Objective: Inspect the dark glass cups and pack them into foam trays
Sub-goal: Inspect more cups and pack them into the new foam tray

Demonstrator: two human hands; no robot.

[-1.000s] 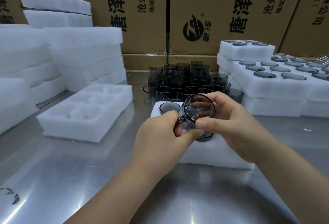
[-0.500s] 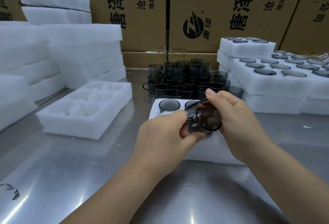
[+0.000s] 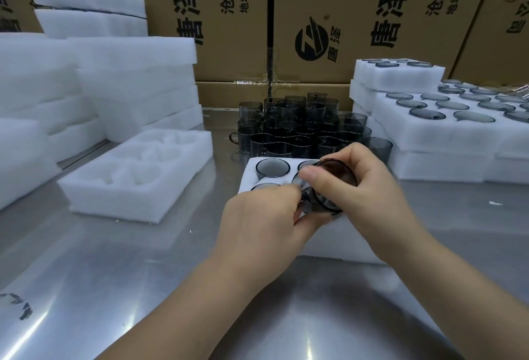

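Lowered and tipped over since a second ago, the dark smoked-glass cup (image 3: 333,185) is clamped between the left hand (image 3: 266,222) and the right hand (image 3: 372,196), just above the white foam tray (image 3: 248,179). Inspection is judged nearly finished. Next, an empty pocket must be met squarely, while the unpacked dark cups (image 3: 294,130) wait beyond.

A single head-worn view looks forward and down, close over the hands (image 3: 315,205) toward stacked cartons (image 3: 329,16)

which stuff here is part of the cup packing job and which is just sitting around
In the job: left hand and right hand, both gripping the held cup; part-filled tray; loose cups; empty tray.

Just sitting there: filled trays, foam stacks, cardboard boxes.
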